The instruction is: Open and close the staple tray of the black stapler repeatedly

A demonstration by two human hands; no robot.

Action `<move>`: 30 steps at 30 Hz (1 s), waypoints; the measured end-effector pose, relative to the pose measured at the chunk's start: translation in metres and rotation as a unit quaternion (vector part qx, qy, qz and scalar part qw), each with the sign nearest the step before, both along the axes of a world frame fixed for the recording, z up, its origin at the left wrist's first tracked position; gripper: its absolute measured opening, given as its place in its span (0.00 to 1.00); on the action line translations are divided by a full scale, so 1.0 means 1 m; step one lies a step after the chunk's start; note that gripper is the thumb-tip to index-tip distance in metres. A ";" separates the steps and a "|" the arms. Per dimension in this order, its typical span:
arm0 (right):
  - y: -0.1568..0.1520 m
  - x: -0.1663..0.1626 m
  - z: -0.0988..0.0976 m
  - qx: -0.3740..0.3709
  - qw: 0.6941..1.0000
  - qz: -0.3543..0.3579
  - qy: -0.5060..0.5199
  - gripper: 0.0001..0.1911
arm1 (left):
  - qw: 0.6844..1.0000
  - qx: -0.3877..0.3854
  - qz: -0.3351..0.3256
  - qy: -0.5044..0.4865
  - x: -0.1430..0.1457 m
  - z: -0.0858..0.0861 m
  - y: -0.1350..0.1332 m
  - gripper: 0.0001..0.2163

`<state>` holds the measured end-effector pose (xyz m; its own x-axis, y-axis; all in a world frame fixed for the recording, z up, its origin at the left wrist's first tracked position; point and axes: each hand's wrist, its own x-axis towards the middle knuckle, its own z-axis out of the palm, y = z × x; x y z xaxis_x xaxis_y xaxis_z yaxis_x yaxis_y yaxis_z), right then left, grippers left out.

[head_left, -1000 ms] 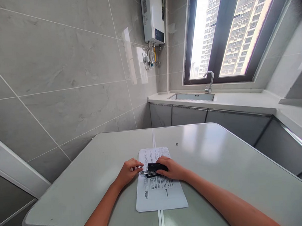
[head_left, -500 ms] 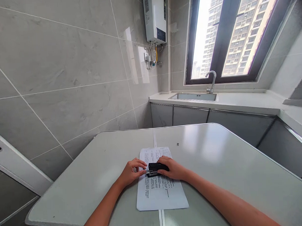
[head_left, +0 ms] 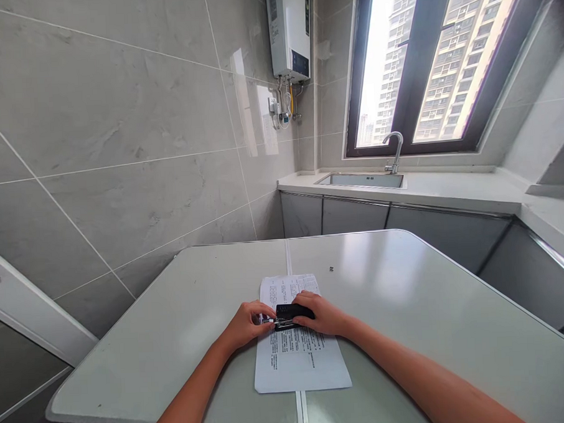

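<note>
A black stapler lies crosswise over printed sheets of paper in the middle of the table. From the right, my right hand is closed around its black body, fingers over the top and thumb along the near side. My left hand is at the stapler's left end, with thumb and fingers pinching a shiny metal part that juts out there. Whether that part is fully joined to the stapler is too small to tell.
A small dark piece, perhaps a strip of staples, lies on the pale table beyond the paper. Behind the table are a counter with a sink and a faucet. A tiled wall rises on the left.
My left thumb and fingers have closed further on the metal part at the stapler's left end and moved slightly right. My right hand keeps its hold.
</note>
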<state>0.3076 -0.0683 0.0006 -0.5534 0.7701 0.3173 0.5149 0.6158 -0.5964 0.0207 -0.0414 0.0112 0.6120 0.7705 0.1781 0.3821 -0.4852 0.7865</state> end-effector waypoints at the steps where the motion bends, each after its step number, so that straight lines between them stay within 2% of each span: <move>1: 0.000 0.000 -0.001 0.001 1.000 -0.001 0.000 0.13 | 1.000 0.003 -0.001 0.002 0.000 0.000 -0.001 0.08; 8: 0.001 0.000 -0.002 0.004 1.000 -0.002 -0.002 0.13 | 0.999 0.036 0.016 -0.001 0.000 0.001 -0.002 0.09; 16: 0.000 0.000 0.000 -0.003 1.000 -0.001 0.003 0.13 | 0.992 0.116 -0.037 -0.032 -0.001 0.002 -0.001 0.07; 23: 0.000 0.000 0.000 -0.001 1.000 -0.002 0.002 0.13 | 0.995 0.087 0.009 -0.040 -0.004 -0.002 0.003 0.07; 30: 0.000 0.000 -0.001 -0.003 1.000 -0.001 -0.002 0.12 | 0.993 0.115 -0.026 -0.017 0.000 0.003 0.000 0.04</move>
<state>0.3078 -0.0681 -0.0003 -0.5539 0.7729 0.3095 0.5185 0.6111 -0.5981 0.0208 -0.0416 0.0143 0.6403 0.6750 0.3666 0.3271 -0.6714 0.6650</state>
